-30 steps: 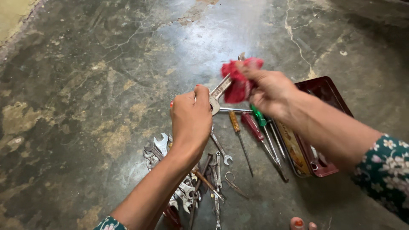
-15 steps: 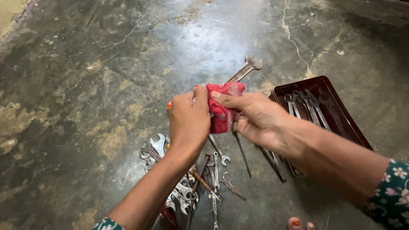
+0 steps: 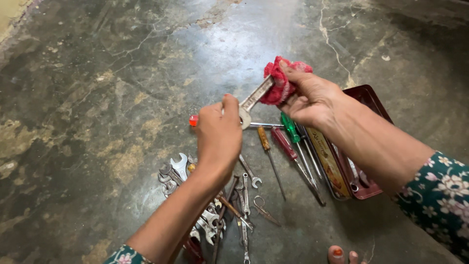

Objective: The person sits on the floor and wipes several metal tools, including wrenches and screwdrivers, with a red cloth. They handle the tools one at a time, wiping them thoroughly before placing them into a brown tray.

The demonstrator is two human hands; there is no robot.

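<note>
Wrench (image 3: pixel 253 100) — flat steel, open-ended — pinched in left hand (image 3: pixel 218 139)'s closed grip; right hand (image 3: pixel 310 100) clamps fuzzy red rag (image 3: pixel 281 83) round it.

Your left hand (image 3: pixel 218 139) sits near the middle of the frame, back toward the camera, fingers curled into a tight grip with the thumb pressed up at the top; its bare forearm runs down to the lower left edge. Your right hand (image 3: pixel 308 98) is raised in the upper right of centre, fingers bunched and clenched. Its forearm slants to the lower right, ending in a floral sleeve.
</note>
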